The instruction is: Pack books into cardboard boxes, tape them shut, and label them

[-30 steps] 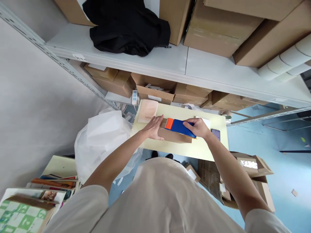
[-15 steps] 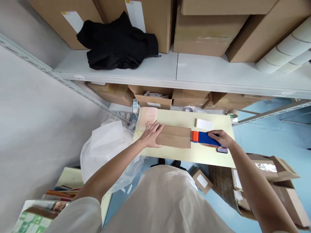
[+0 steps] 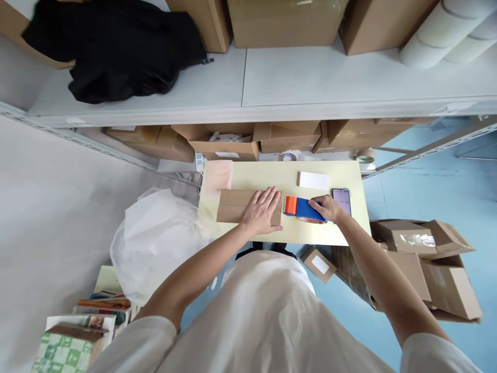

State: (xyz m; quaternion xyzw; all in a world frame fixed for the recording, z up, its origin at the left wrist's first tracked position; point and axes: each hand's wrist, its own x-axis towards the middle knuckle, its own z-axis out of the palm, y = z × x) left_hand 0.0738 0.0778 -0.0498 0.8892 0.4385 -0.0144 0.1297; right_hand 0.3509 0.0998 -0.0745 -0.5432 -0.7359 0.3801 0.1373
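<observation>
A flat-topped brown cardboard box (image 3: 232,206) lies lengthwise on the pale yellow table (image 3: 248,176). My left hand (image 3: 262,211) rests on the box's right end, palm down with the fingers stretched out. Just right of the box, my right hand (image 3: 326,208) grips a blue and orange tape dispenser (image 3: 305,207). The dispenser's orange, toothed end points at the box, with a small gap between them. Beyond my right hand lies a phone (image 3: 341,199) with a lit screen. A stack of white cards or paper (image 3: 313,180) sits behind the dispenser.
Pinkish sheets (image 3: 218,174) lie at the table's back left corner. A grey shelf (image 3: 303,77) with a black garment (image 3: 116,49) and cartons crosses above. White plastic wrapping (image 3: 155,238) bulges at the left; opened cartons (image 3: 417,243) stand on the floor at the right.
My left hand has moved from the box's left end to its right end and lies flatter. My right hand and the dispenser have shifted left in view, uncovering the phone. The view has also shifted.
</observation>
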